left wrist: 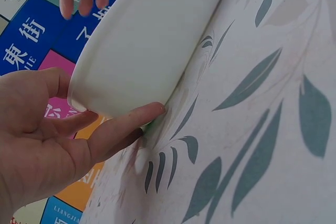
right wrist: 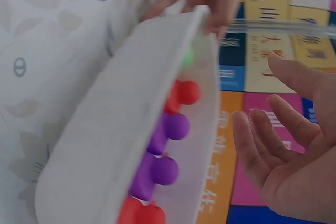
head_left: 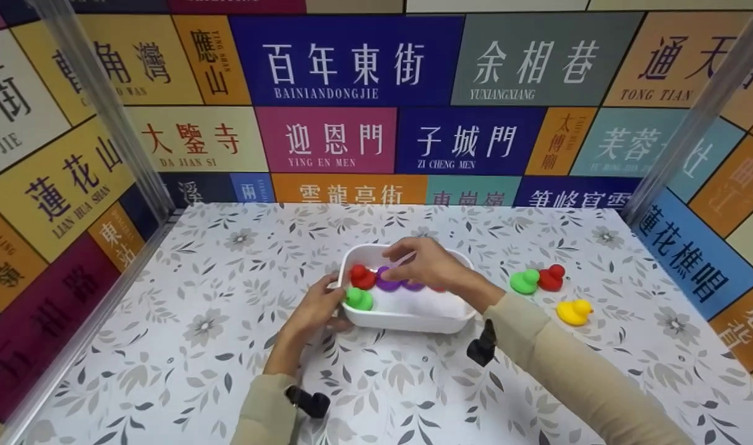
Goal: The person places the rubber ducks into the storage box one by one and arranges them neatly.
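A white rectangular tub stands on the table and holds several small rubber ducks. Among them are a green duck, a red duck, two purple ducks and another red duck, mostly hidden by the right hand in the head view. My left hand holds the tub's left end, its thumb at the rim and its fingers along the outer wall. Above the tub is my right hand, fingers relaxed and apart, with nothing in it.
Right of the tub, a green duck and a red duck sit side by side. A yellow duck lies nearer to me. The table has a leaf-patterned cover, and panels with printed characters enclose its back and sides.
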Motion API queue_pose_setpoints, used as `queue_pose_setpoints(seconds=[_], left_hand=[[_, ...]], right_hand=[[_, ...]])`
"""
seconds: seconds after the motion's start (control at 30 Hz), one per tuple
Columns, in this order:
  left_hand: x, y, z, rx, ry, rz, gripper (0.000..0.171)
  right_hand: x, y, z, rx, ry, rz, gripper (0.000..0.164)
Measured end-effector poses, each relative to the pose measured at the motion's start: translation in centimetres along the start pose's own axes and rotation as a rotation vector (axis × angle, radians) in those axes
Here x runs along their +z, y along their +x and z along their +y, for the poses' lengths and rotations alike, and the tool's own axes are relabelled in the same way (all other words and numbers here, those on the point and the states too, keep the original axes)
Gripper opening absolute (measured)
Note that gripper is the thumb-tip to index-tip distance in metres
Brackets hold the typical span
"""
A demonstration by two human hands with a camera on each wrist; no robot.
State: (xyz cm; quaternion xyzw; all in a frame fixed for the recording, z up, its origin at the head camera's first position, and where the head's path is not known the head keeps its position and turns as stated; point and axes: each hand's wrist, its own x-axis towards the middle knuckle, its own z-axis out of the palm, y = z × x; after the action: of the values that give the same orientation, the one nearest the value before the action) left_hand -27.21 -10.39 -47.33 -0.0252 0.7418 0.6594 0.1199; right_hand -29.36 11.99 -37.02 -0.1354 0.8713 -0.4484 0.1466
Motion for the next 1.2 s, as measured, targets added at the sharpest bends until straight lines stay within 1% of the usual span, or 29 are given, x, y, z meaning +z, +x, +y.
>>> queue_pose_setpoints(seconds=[0.07, 0.17, 0.3, 0.43, 0.6, 0.7, 0.83, 0.93, 1.07, 1.2], left_hand=[[0.0, 0.1, 0.0, 0.002, -0.003, -0.001, 0.051], [0.0, 0.1, -0.1, 0.001, -0.001, -0.003, 0.05], [0.0, 0.1, -0.1, -0.001, 0.0, -0.014, 0.051], [-0.1, -0.1, -0.1, -0.018, 0.006, -0.014, 0.053], [-0.2, -0.2, 0.1, -0.021, 0.007, 0.002, 0.054], [0.1, 0.0, 0.1, -0.023, 0.006, -0.01, 0.054], [0.0, 0.2, 0.4, -0.016, 0.002, -0.017, 0.054], [0.0, 0.2, 0.6, -0.012, -0.001, -0.015, 0.054], [-0.1, 0.3, 0.4, -0.002, -0.003, -0.012, 0.054], [-0.6, 0.0, 0.0, -0.012, 0.001, -0.025, 0.056]], right_hand=[[-1.4, -1.0, -0.1, -0.006, 0.053, 0.003, 0.048], [-3.6, -2.8, -0.2, -0.031, 0.079, 0.018, 0.05], [-6.3, -5.7, 0.1, -0.049, 0.076, 0.088, 0.05], [-8.4, -9.0, 0.9, -0.041, 0.012, 0.184, 0.05], [-10.1, -12.4, 2.7, -0.04, -0.099, 0.283, 0.051], [-11.0, -14.1, 4.1, -0.003, -0.162, 0.325, 0.053], [-12.2, -15.3, 6.3, 0.054, -0.204, 0.368, 0.056], [-13.2, -15.6, 8.3, 0.065, -0.214, 0.391, 0.056], [-14.4, -15.6, 10.9, 0.08, -0.233, 0.396, 0.057], [-15.2, -15.0, 12.7, 0.147, -0.242, 0.372, 0.066]])
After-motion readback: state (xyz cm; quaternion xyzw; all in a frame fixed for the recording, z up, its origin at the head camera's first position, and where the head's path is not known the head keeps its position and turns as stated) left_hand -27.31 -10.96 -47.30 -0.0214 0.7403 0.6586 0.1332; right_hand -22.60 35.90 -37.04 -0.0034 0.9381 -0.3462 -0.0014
